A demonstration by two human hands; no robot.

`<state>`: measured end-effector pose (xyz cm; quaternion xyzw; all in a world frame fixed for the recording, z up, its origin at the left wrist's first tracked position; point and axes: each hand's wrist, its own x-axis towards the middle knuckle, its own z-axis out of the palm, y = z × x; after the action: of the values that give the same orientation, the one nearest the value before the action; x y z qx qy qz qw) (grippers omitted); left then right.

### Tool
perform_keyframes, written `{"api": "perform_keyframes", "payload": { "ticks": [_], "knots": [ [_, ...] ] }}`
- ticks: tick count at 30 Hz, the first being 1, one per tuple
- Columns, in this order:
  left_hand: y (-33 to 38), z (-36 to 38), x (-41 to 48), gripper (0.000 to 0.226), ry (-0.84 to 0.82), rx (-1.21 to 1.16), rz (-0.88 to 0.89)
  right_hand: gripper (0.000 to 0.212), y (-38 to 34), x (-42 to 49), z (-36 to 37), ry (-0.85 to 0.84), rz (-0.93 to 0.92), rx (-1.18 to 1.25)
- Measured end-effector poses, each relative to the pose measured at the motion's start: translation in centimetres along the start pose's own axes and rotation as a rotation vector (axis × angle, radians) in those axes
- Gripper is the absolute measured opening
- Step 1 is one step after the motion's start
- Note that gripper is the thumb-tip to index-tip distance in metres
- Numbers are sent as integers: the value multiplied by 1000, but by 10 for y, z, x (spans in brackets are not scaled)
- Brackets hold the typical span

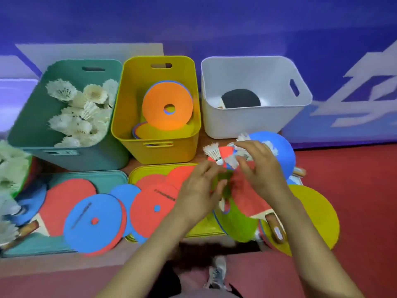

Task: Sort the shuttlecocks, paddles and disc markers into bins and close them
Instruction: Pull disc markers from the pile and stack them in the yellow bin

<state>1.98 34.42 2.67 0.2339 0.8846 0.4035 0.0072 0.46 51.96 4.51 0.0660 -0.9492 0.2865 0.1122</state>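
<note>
My left hand [199, 190] and my right hand [260, 166] meet over a heap of disc markers right of centre. A shuttlecock [211, 151] stands at my left fingertips; whether they grip it is unclear. My right thumb and fingers close around other white shuttlecocks [233, 161]. Behind stand three lidless bins: a teal bin [32, 117] with several shuttlecocks [86, 108], a yellow bin [167, 149] with orange disc markers [167, 104], and a white bin [247, 123] with a black paddle [240, 98].
A teal lid [111, 179] and a yellow lid [134, 175] lie flat in front, under red and blue discs [94, 222]. A red paddle [62, 203] lies left, another paddle's handle [275, 229] right. More shuttlecocks [10, 166] pile at the left edge. My shoe [218, 274] is below.
</note>
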Motion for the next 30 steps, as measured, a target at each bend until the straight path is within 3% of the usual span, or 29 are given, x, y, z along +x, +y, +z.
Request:
{"api": "perform_keyframes", "payload": {
  "ticks": [7, 11, 16, 19, 24, 27, 30],
  "knots": [
    [47, 106, -6, 33, -268, 55, -70, 30, 95, -57, -44, -130, 247, -72],
    [54, 136, 2, 34, -311, 87, -86, 25, 122, -79, -54, -350, 449, -108],
    [57, 156, 17, 35, -337, 38, -106, 46, 139, -104, -53, -701, 518, -162],
    [64, 169, 13, 34, -398, -5, -59, 49, 140, -111, -52, -788, 531, -170],
    [70, 193, 0, 49, -431, -64, -65, 21, 137, -117, -50, -517, 437, -206],
    [78, 201, 2, 49, -315, -179, -117, 20, 137, -114, -58, -312, 412, -94],
    [85, 197, 7, 44, -152, -338, -201, 19, 129, -110, -67, -209, 416, 127]
  ]
}}
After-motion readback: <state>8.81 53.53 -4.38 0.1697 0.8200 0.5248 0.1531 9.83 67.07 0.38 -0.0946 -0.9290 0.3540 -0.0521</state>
